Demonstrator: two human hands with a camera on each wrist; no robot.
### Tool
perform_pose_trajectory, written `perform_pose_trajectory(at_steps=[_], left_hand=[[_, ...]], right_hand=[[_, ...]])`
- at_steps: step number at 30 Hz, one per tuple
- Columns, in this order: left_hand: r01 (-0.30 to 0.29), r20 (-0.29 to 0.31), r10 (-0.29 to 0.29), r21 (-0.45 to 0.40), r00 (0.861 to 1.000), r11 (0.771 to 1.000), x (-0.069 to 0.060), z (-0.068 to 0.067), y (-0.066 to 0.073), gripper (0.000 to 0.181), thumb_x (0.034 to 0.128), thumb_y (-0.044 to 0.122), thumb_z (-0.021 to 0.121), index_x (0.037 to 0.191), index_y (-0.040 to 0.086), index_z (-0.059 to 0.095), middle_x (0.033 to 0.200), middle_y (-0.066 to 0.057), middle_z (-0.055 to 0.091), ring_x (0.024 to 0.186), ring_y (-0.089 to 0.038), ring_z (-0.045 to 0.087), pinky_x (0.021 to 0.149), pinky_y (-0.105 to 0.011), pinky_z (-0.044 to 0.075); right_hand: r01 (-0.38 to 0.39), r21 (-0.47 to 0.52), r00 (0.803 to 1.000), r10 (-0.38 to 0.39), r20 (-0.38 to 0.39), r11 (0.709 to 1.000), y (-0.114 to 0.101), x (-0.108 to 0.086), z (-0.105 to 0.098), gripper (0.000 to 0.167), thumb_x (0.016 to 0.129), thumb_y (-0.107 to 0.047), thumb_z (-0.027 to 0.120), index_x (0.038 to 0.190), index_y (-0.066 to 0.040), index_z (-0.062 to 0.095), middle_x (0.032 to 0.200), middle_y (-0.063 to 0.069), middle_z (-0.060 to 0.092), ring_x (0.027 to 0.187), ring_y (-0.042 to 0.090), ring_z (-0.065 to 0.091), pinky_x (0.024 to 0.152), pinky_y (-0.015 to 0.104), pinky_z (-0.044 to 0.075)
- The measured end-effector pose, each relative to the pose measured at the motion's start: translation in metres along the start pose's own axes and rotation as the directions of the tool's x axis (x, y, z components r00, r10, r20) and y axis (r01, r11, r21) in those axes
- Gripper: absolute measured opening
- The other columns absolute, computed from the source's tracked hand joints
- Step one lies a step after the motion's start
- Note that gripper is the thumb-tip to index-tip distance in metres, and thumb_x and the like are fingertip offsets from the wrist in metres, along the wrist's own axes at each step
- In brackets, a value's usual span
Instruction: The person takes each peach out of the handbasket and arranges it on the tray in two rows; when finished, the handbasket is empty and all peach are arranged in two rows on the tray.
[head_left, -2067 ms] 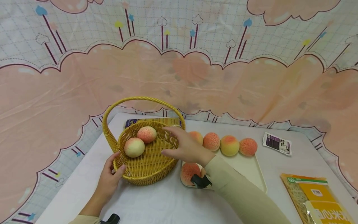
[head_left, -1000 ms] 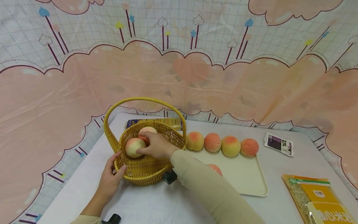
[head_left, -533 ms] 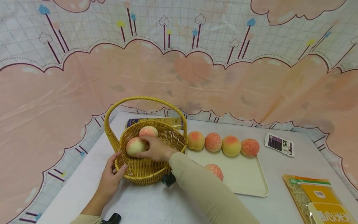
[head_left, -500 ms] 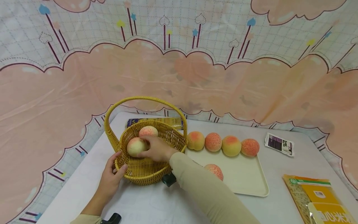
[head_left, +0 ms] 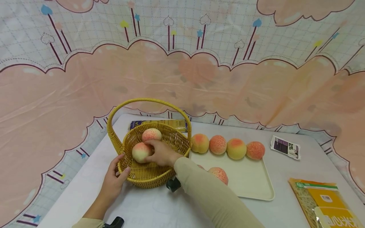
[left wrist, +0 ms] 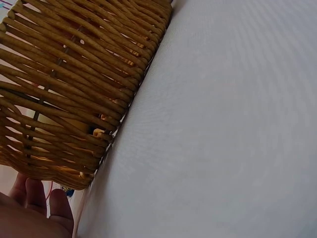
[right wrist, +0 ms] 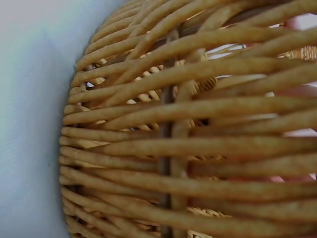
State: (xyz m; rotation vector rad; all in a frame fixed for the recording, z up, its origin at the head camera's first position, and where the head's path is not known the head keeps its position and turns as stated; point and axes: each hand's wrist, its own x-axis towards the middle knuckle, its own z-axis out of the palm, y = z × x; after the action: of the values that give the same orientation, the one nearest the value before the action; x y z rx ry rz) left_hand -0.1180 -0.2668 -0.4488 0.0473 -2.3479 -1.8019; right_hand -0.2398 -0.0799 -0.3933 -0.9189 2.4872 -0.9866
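A yellow wicker basket [head_left: 148,182] with a tall arched handle stands on the table, left of centre in the head view. Two peaches lie in it: a pinkish one [head_left: 151,134] at the back and a paler one [head_left: 141,153] in front. My right hand [head_left: 163,154] reaches in over the basket's right side and holds the paler peach between thumb and fingers. At the basket's left side my left hand [head_left: 114,177] holds the wicker wall, thumb at the front. Wicker [right wrist: 198,148] fills most of the right wrist view and screens the right hand there.
Right of the basket is a cream tray [head_left: 256,186]. A row of several peaches [head_left: 218,145] lies along its back edge, another peach [head_left: 219,175] near its front. A yellow package [head_left: 179,125] lies behind the basket. A small sachet [head_left: 285,147] and a yellow bag [head_left: 325,202] are farther right.
My right hand has moved left and down into the basket and taken hold of the paler peach. That peach has shifted slightly right. My left hand has stayed at the basket.
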Motion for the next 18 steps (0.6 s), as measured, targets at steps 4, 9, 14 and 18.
perform_pose_trajectory(at_steps=[4,9,14,18], left_hand=[[-0.006,0.000,0.006,-0.013,1.000,1.000,0.0006,0.0002,-0.0006,0.057,0.1042,0.008,0.050,0.153,-0.002,0.022,0.145,-0.031,0.031,0.106,0.003,0.047,0.078,-0.015,0.047],[0.011,-0.001,-0.011,-0.003,1.000,1.000,0.0005,0.0004,0.0000,0.058,0.1044,0.009,0.050,0.154,-0.001,0.022,0.146,-0.030,0.030,0.106,0.002,0.046,0.078,-0.015,0.047],[0.035,-0.001,-0.035,0.014,0.999,0.999,0.0007,0.0003,0.0009,0.058,0.1046,0.010,0.051,0.154,0.000,0.022,0.147,-0.029,0.031,0.106,0.001,0.046,0.078,-0.016,0.047],[0.045,0.004,-0.045,0.005,0.999,0.999,0.0010,-0.0001,0.0007,0.058,0.1049,0.011,0.050,0.154,0.001,0.021,0.147,-0.029,0.031,0.107,0.000,0.047,0.078,-0.016,0.048]], right_hand=[[0.012,-0.003,1.000,-0.012,-0.003,1.000,0.0004,0.0017,0.0007,0.069,0.089,-0.028,0.079,0.148,-0.010,0.049,0.147,0.001,0.051,0.133,0.015,0.046,0.108,0.027,0.035],[0.028,-0.026,1.000,-0.028,0.000,0.999,0.0000,0.0022,0.0016,0.065,0.088,-0.029,0.079,0.144,-0.008,0.054,0.143,0.004,0.054,0.131,0.016,0.047,0.108,0.027,0.035],[-0.007,-0.003,1.000,0.007,0.003,1.000,-0.0009,0.0017,0.0035,0.067,0.088,-0.031,0.079,0.145,-0.011,0.052,0.143,0.003,0.054,0.129,0.016,0.050,0.106,0.028,0.037],[-0.037,0.015,0.999,0.037,0.004,0.999,-0.0032,0.0015,0.0046,0.067,0.088,-0.032,0.079,0.146,-0.013,0.050,0.143,0.002,0.054,0.127,0.016,0.051,0.105,0.030,0.038]])
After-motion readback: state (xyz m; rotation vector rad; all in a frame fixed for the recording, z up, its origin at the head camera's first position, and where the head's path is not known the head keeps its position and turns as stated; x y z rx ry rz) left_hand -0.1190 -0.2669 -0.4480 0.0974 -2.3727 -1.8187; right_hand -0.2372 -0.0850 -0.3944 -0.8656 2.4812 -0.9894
